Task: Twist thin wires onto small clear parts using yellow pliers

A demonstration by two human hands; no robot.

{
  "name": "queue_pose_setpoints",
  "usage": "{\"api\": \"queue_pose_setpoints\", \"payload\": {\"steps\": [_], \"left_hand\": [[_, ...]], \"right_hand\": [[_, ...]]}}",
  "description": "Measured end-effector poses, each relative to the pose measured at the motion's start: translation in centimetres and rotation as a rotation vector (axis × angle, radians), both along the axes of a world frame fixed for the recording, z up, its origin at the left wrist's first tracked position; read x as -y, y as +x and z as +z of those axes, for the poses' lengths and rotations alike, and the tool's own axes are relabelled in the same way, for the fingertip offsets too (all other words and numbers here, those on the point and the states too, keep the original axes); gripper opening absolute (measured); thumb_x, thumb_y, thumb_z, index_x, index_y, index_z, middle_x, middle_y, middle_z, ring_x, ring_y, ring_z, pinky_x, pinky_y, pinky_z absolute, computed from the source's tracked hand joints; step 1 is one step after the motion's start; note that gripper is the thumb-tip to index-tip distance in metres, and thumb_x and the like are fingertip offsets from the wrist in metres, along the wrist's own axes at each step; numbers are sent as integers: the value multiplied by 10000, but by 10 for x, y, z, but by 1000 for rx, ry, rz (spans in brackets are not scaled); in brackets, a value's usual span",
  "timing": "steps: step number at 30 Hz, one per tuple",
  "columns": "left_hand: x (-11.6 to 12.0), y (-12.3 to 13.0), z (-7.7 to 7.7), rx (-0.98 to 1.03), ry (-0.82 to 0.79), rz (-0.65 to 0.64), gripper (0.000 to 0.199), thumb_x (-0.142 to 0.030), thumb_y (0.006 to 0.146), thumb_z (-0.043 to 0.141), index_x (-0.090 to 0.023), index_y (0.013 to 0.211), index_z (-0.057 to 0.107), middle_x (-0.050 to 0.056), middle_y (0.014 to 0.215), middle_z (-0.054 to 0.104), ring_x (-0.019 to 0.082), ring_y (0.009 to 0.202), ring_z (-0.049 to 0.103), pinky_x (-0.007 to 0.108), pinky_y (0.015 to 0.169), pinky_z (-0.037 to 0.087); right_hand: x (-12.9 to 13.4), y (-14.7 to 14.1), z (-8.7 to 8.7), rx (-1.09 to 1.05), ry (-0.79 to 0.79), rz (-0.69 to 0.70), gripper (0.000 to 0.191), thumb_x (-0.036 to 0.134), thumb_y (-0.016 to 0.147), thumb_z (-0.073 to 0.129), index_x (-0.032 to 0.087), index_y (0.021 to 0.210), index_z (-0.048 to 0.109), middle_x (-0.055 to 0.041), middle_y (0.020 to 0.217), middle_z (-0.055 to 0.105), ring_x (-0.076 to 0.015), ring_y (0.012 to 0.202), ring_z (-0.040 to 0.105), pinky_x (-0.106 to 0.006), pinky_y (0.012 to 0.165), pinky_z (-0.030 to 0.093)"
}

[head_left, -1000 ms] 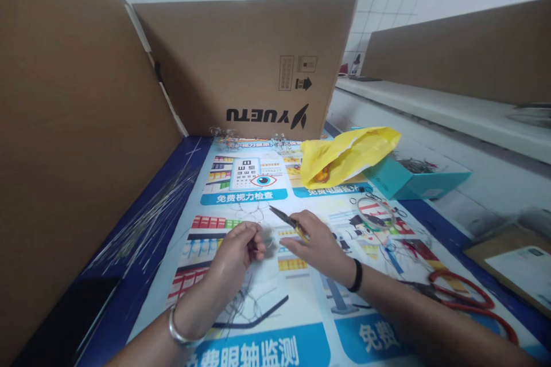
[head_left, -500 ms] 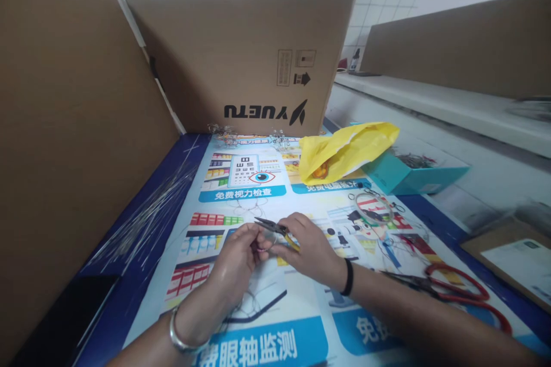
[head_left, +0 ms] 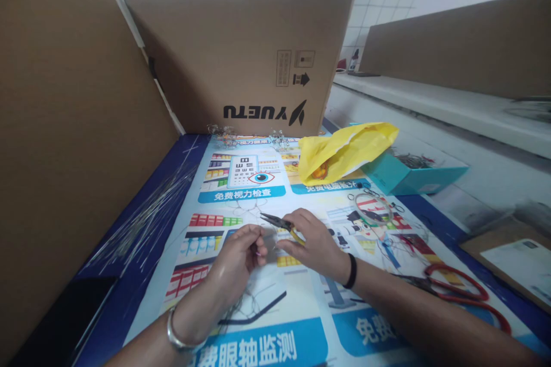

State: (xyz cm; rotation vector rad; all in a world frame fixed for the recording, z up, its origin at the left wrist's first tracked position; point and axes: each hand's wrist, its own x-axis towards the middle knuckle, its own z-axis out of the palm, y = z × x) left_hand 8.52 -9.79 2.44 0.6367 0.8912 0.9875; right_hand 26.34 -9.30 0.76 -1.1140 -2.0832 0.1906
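Observation:
My right hand holds a pair of long-nose pliers with dark jaws and yellow handles. Their tips point left, above my left fingers and apart from them. Close by, my left hand is closed in a pinch; a tiny purple bit shows at its fingers, but most of what they hold is hidden. Something thin and pale shows near my right thumb, too small to name. Below my left hand, loops of thin wire lie on the printed sheet. More fine wire lies just beyond my hands.
Straight wires lie along the left side. A yellow bag and a teal box of wire pieces stand back right, near a wire coil. Red-handled scissors lie right. Cardboard panels stand behind and left.
My hands have moved apart. The right hand has shifted slightly right and up with the pliers, whose tips are now farther from my left fingers.

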Motion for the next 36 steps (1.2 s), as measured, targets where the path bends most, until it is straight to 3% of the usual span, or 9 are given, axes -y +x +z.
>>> {"api": "queue_pose_setpoints", "payload": {"steps": [7, 17, 22, 26, 36], "left_hand": [[-2, -4, 3, -51, -17, -139, 83, -199, 719, 606, -129, 696, 567, -23, 531, 483, 78, 443, 431, 198, 404, 302], [1, -5, 10, -109, -30, -313, 96, -206, 743, 557, -138, 676, 553, -29, 487, 442, 69, 392, 362, 203, 388, 242], [-4, -9, 5, -30, -30, -326, 85, -211, 746, 567, -134, 709, 571, -40, 495, 415, 50, 390, 332, 193, 388, 192], [-11, -15, 3, 34, -14, -285, 39, -165, 725, 578, -132, 705, 572, -36, 528, 419, 38, 404, 317, 187, 386, 160], [-15, -20, 4, 103, -1, -306, 93, -194, 757, 573, -137, 686, 554, -46, 517, 397, 27, 394, 283, 166, 368, 165]], "right_hand": [[-4, 2, 5, -95, -236, 16, 344, 454, 746, 618, 194, 957, 536, -21, 811, 519, -145, 708, 481, -272, 636, 412], [-8, 5, 0, -125, -285, 16, 260, 411, 818, 540, 191, 956, 547, -12, 802, 525, -140, 719, 488, -265, 648, 394], [-17, 19, 13, -34, -318, -21, 252, 394, 840, 495, 177, 943, 569, -37, 823, 563, -161, 755, 511, -286, 680, 406], [-24, 32, 22, 153, -415, 155, 247, 408, 818, 515, 185, 882, 600, -21, 773, 577, -149, 691, 521, -268, 635, 405], [-23, 33, 21, 168, -443, 157, 229, 383, 797, 536, 191, 894, 614, -17, 759, 594, -142, 674, 538, -243, 589, 403]]}}
